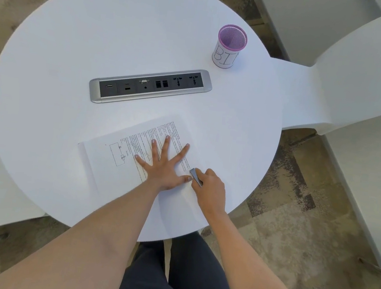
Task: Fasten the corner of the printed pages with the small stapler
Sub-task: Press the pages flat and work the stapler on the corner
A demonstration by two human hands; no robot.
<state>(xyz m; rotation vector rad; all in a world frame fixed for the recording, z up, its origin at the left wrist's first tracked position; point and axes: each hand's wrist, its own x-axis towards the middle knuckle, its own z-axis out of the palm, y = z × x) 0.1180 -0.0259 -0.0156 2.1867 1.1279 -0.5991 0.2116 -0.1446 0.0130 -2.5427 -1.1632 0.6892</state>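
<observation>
left hand (165, 170), fingers splayed wide, pins printed pages (121, 158) at lower centre; right hand (210, 189) grips small stapler (195, 176) at their corner. purple mesh cup (230, 46), upper right, contents unclear.

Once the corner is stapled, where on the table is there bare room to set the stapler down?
Bare top lies right of the printed pages, between the right hand holding the stapler and the table edge. The whole left half, beyond the power strip, is open too. Crowded: under the left hand, and near the mesh cup.
</observation>
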